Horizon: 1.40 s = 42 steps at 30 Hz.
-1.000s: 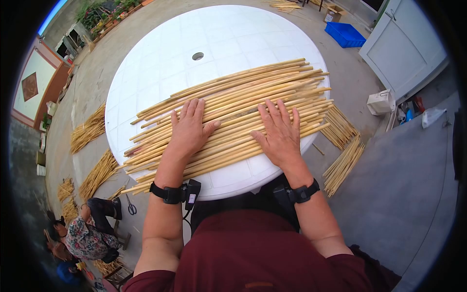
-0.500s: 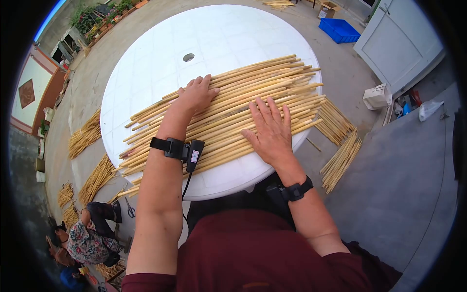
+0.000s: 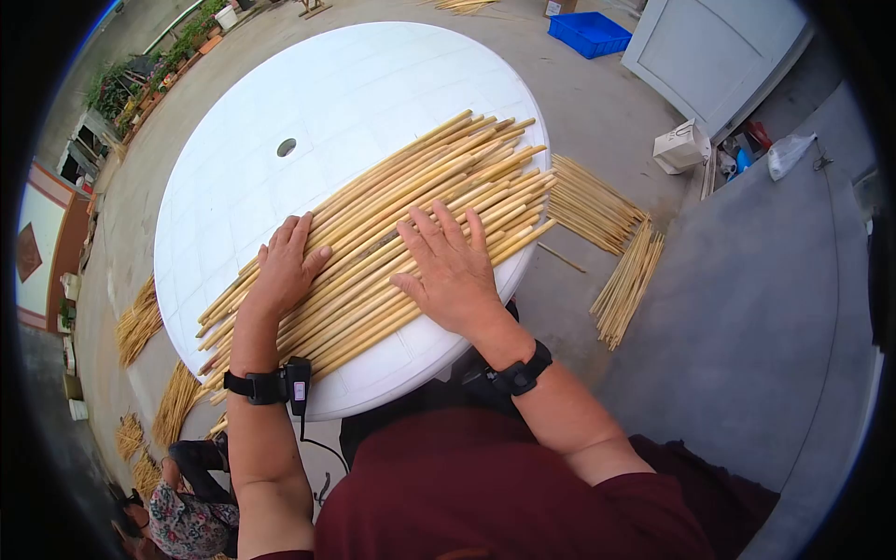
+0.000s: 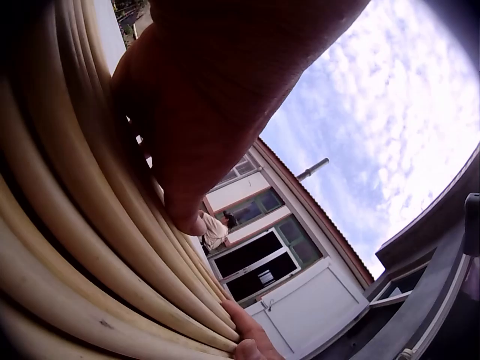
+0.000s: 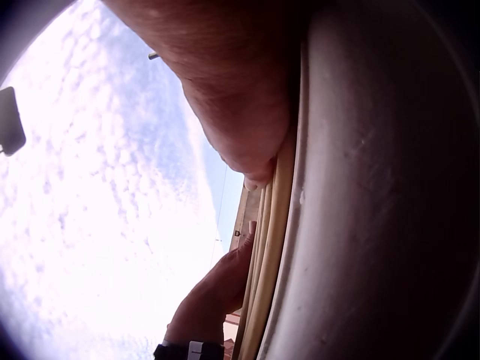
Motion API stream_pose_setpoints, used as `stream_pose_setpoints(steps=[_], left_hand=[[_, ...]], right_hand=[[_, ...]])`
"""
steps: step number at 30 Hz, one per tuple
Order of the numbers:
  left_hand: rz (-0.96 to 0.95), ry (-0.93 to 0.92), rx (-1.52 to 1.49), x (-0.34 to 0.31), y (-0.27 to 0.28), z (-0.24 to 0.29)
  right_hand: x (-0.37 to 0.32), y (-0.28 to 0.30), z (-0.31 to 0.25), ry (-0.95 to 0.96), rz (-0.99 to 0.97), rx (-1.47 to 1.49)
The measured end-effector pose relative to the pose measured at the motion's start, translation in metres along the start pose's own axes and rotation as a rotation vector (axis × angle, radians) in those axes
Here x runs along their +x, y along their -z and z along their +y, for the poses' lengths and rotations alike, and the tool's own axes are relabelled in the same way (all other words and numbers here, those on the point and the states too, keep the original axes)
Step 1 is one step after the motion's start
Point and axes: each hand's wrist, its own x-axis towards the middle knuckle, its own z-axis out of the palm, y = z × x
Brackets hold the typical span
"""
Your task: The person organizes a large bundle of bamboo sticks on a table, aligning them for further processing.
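Observation:
A wide layer of pale tan sticks (image 3: 373,247), thin and reed-like, lies slantwise across a round white table (image 3: 364,75). My left hand (image 3: 285,269) rests on the sticks toward their left part, fingers at the far side of the layer and thumb apart. Flat on the near right part lies my right hand (image 3: 450,271), its fingers spread and extended over several sticks. In the left wrist view the sticks (image 4: 97,247) run close beneath the left hand (image 4: 180,127). The right wrist view has the right hand (image 5: 240,127) against the sticks beside the table edge.
Bundles of similar sticks (image 3: 627,285) lie on the ground to the right, and straw-like bundles (image 3: 140,322) to the left. A person in a floral top (image 3: 187,523) sits at lower left. A blue crate (image 3: 590,35) and a white door (image 3: 714,61) stand at back right.
My left hand reached to the far edge of the sticks, then came back nearer and leftward. The far sticks now lie closer to the rest. The head view has turned; my right hand stays on the sticks.

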Motion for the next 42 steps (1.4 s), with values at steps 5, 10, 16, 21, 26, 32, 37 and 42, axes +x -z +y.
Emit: stream_pose_setpoints(steps=[5, 10, 16, 21, 26, 32, 37, 42], left_hand=[[-0.011, 0.068, 0.058, -0.013, 0.003, -0.004], [0.062, -0.216, 0.172, -0.079, 0.006, 0.065], [0.159, -0.092, 0.286, -0.102, -0.036, 0.066], [0.192, -0.175, 0.397, -0.096, -0.04, 0.049], [0.175, -0.227, 0.393, -0.088, -0.039, 0.036], [0.241, -0.158, 0.422, -0.108, -0.039, 0.028], [0.247, -0.011, 0.42, -0.118, -0.057, 0.019], [0.224, -0.019, 0.354, -0.115, -0.055, 0.027]], right_hand=[[-0.001, 0.0, 0.002, 0.01, 0.015, 0.015], [0.0, -0.002, 0.001, 0.003, 0.011, -0.005], [0.004, -0.01, 0.003, -0.021, -0.086, -0.043], [0.008, -0.009, 0.003, -0.031, -0.162, -0.036], [-0.003, 0.003, 0.03, 0.161, 0.137, 0.513], [0.003, 0.025, 0.122, -0.427, 0.51, 0.582], [0.011, 0.016, 0.156, -0.276, 0.262, 0.124], [0.002, 0.018, 0.149, -0.27, 0.24, 0.5]])
